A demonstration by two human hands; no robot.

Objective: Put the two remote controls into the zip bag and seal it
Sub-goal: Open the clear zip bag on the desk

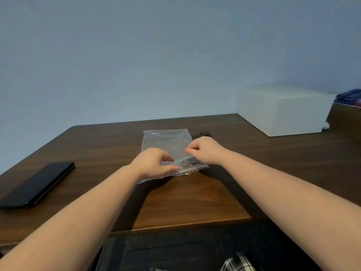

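A clear zip bag lies flat on the brown table, its near edge crumpled. My left hand pinches that near edge between thumb and fingers. My right hand pinches the bag's right side, fingers curled. Just beyond my right hand, the dark end of a remote control shows on the table. Something dark sits under or inside the bag's near right corner; whether it is the second remote I cannot tell.
A black phone-like slab lies at the table's left. A white box stands at the back right, with a dark blue and red object behind it. A blue wall runs along the table's far edge.
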